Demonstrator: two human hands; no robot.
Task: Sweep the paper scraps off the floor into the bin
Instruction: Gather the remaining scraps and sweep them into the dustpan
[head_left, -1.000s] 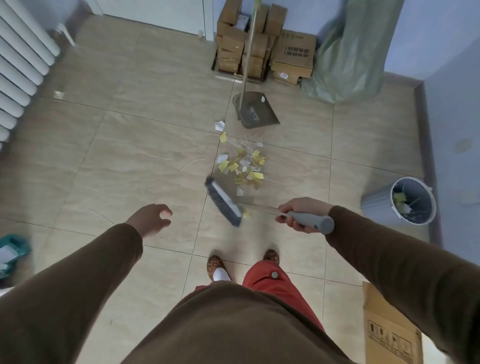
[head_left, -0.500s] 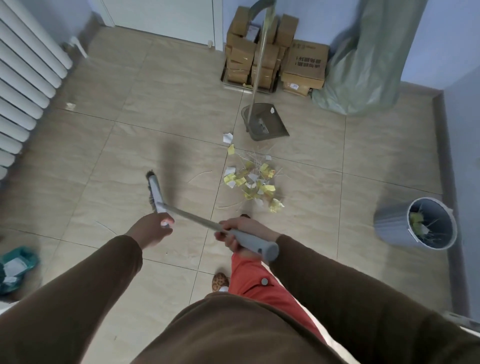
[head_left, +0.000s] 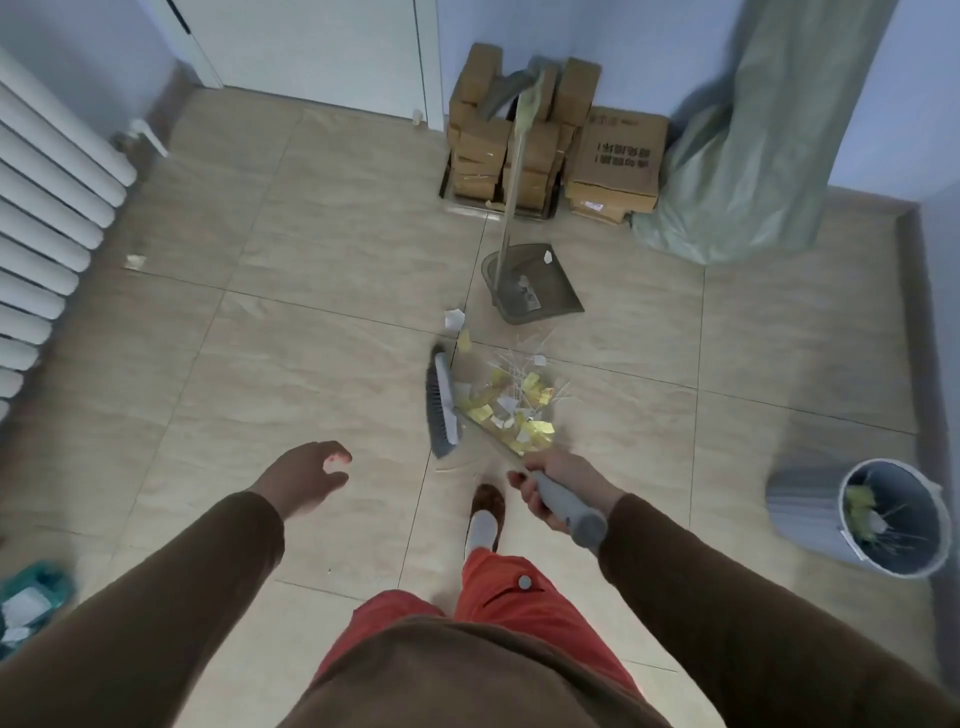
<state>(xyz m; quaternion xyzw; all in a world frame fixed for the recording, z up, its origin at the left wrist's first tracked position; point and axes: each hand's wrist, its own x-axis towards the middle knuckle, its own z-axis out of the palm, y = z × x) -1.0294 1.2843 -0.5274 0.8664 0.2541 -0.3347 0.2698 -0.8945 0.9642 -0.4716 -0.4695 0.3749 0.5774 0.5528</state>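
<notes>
Right hand (head_left: 563, 488) wrapped round grey-handled broom (head_left: 443, 405), bristles left of yellow-and-white paper scraps (head_left: 511, 408) on tiled floor (dustpan (head_left: 535, 283) beyond, grey bin (head_left: 883, 519) far right). Left hand (head_left: 306, 473) loose, grip empty.

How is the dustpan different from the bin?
The dustpan is flat and wedge-shaped with a tall upright handle; the bin is a round ribbed bucket with none. The dustpan sits just beyond the scrap pile; the bin stands off to the right by the wall. The dustpan holds only a scrap or two; the bin holds more. Both are grey.
</notes>
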